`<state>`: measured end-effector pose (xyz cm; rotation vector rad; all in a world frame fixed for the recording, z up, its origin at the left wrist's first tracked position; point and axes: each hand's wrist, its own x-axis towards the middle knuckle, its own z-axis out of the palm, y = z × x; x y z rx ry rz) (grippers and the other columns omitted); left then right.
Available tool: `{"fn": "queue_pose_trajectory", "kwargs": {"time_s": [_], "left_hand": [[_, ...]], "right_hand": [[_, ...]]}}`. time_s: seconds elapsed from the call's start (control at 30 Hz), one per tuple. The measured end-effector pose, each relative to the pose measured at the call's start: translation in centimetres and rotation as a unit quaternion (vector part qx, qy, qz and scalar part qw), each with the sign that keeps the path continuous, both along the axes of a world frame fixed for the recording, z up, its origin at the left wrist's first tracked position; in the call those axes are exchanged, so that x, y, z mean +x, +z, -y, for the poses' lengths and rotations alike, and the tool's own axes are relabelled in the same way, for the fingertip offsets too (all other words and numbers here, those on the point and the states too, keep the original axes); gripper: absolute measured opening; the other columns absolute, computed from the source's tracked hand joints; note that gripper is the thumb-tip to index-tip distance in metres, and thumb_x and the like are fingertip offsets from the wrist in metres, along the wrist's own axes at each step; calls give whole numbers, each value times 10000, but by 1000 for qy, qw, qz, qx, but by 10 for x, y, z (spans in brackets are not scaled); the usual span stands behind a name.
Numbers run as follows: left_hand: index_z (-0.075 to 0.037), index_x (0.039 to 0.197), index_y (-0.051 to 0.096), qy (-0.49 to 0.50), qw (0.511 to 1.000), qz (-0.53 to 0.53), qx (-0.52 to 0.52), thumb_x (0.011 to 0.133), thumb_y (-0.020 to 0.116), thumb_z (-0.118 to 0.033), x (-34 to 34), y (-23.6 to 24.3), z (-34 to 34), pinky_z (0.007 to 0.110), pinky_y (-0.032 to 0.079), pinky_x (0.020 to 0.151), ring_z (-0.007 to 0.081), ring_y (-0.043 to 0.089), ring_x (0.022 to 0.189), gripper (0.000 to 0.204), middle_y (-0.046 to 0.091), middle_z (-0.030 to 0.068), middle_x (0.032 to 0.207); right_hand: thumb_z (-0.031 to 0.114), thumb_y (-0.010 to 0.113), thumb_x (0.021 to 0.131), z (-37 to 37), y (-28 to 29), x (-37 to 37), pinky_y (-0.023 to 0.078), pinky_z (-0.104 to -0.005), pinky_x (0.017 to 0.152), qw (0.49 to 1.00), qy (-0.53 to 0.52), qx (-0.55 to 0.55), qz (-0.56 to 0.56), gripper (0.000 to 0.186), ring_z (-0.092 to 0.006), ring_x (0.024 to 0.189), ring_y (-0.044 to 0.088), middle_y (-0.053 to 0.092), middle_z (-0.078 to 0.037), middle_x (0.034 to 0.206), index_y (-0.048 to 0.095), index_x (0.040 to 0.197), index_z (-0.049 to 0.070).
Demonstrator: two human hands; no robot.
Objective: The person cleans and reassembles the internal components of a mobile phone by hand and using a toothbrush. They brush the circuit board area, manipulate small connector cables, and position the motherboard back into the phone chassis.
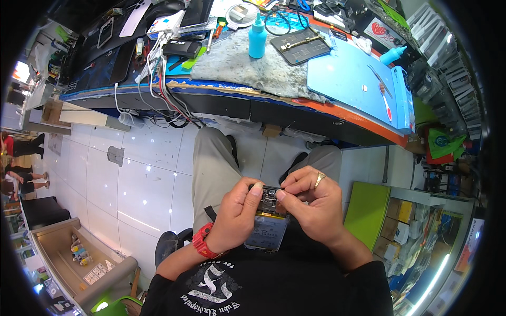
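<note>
Above my lap I hold an opened smartphone (270, 231) with its battery and inner parts bare. My left hand (238, 213), with a red watch (203, 241) at the wrist, is closed round the phone's left side, thumb on the upper edge. From the right, my right hand (312, 203) pinches at the phone's upper right corner with thumb and forefinger; a ring sits on one finger. Dark circuitry and a camera part show between the two thumbs. Whether a small part sits in the right fingertips is hidden.
Ahead stands a workbench (221, 100) with a grey mat (226, 66), a blue squeeze bottle (257, 39), a dark tray (301, 46) and a light blue board (337, 73) bearing tweezers (378, 79). Cables (158, 79) hang over its left edge. A glass cabinet (421, 231) is at right.
</note>
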<state>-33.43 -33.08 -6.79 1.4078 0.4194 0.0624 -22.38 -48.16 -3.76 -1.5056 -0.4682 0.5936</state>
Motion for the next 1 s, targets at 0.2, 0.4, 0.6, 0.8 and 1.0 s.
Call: {"fn": "queue_pose_trajectory", "kwargs": {"time_s": [0.2,0.4,0.6,0.8,1.0], "left_hand": [[12,1134,582,41,996,17,-78,1115,455,-221,0,-1,0,249,499,811,59,586,884,266,661,41,988],[8,1161,576,54,992,27,-111,1113,462,-222,3,3,1,246,507,827,61,610,920,261,669,38,1019],[8,1146,578,52,995,20,-87,1110,471,-216,3,1,2,242,507,805,54,607,891,251,671,35,993],[12,1126,579,56,995,12,-79,1105,482,-199,-1,-3,2,240,505,787,52,601,863,233,671,30,958],[23,1196,576,35,995,23,-94,1117,447,-224,-4,-9,-2,256,514,841,74,624,935,290,681,55,1023]], "right_hand": [[-10,767,862,0,10,-1,601,-265,697,998,3,-15,56,143,-137,862,686,651,-124,991,675,968,-43],[-6,775,844,10,13,-3,547,-276,634,973,27,-103,207,231,-172,819,648,636,-128,961,707,1064,-17],[-18,767,846,5,16,-5,540,-276,633,977,10,-103,188,196,-167,775,650,642,-124,921,706,1031,-36],[-41,742,856,1,10,2,536,-267,639,978,25,-90,185,122,-153,742,648,646,-108,885,703,972,-45],[-47,752,845,-4,-2,-1,530,-268,623,982,-16,-70,174,120,-148,708,643,644,-102,875,714,958,-37]]}}
